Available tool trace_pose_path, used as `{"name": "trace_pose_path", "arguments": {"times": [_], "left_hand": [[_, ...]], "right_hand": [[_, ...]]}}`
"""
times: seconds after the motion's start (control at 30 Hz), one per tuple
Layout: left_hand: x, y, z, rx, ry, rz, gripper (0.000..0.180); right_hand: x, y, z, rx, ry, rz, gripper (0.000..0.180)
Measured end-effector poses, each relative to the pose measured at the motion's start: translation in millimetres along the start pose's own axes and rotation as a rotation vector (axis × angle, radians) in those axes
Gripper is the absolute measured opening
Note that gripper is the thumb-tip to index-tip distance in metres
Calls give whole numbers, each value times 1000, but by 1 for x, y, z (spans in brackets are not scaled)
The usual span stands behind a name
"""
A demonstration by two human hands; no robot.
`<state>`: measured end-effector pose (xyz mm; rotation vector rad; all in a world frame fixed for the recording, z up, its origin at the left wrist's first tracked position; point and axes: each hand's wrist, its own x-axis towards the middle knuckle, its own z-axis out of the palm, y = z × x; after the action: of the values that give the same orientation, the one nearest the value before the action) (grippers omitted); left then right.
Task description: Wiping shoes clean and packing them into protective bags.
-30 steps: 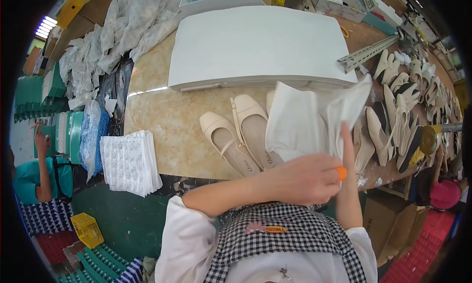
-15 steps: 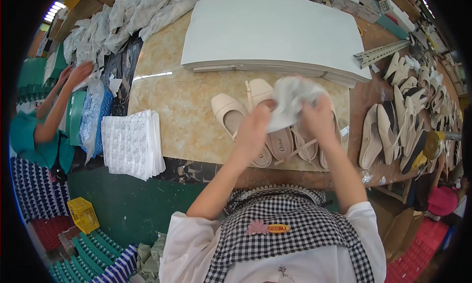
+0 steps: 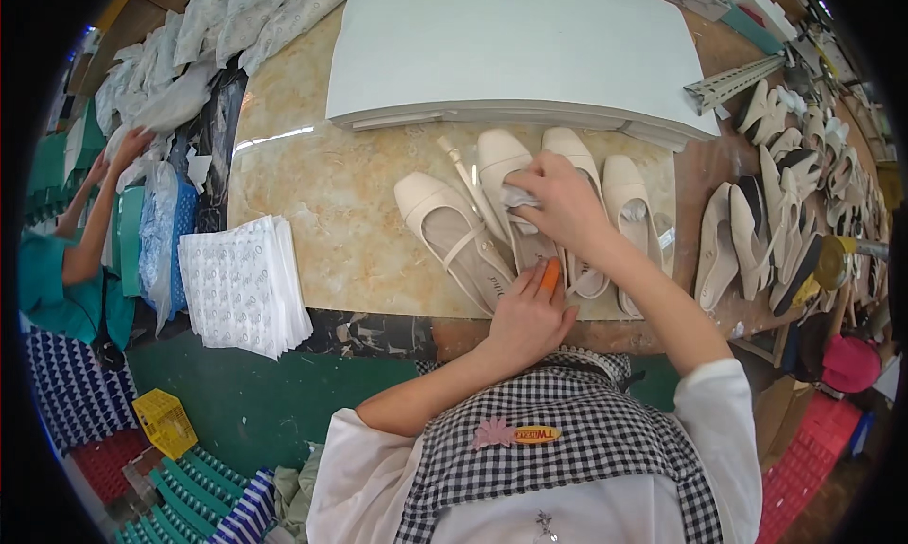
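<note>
A white wad (image 3: pixel 518 196) is pinched by the right hand (image 3: pixel 566 201) at the central shoe (image 3: pixel 501 158), toe pointed up-frame, long axis near-vertical; grip of the left hand (image 3: pixel 526 322) cannot be told.

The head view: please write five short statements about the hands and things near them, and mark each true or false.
1. The right hand holds crumpled white paper at a cream shoe. True.
2. The left hand rests on the patterned sheets. False: it is at that shoe's heel end.
3. The patterned sheets lie left of the shoes. True.
4. The apron is plain red. False: it is black-and-white checked.
5. A yellow basket shows at lower left. True.
</note>
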<state>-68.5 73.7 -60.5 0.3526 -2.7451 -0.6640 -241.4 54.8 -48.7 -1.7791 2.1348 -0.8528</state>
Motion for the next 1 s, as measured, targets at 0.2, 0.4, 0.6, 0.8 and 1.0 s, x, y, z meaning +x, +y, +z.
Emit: {"name": "trace_pose_path", "arguments": {"times": [0.2,0.4,0.6,0.8,1.0], "left_hand": [[1,-6,-4,-34,-37,-10,36],[1,-10,-3,-49,-55,-6,37],[0,-10,-1,-6,-87,16,38],[16,-16,-7,110,-34,156,33],[150,-72,-80,187,53,214,31]], "right_hand": [[2,-8,-35,192,-206,108,37],[-19,-15,-24,205,-107,122,46],[6,-14,-17,-196,-30,42,60],[41,10,13,-327,-29,96,61],[-7,12,-21,18,272,51,38]]}}
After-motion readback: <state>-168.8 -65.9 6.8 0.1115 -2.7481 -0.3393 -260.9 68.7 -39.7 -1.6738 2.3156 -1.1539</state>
